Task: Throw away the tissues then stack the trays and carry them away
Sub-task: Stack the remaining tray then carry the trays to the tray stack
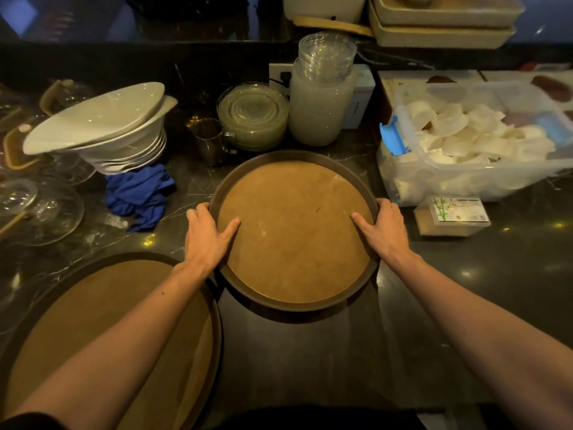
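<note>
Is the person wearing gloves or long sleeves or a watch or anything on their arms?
No gloves, watch or rings show. The left hand and right hand are bare, and both forearms are uncovered. Only a bit of dark sleeve shows at the bottom left corner, high on the left arm.

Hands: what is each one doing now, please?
Left hand: gripping the tray rim.
Right hand: gripping the same tray's opposite rim.
</note>
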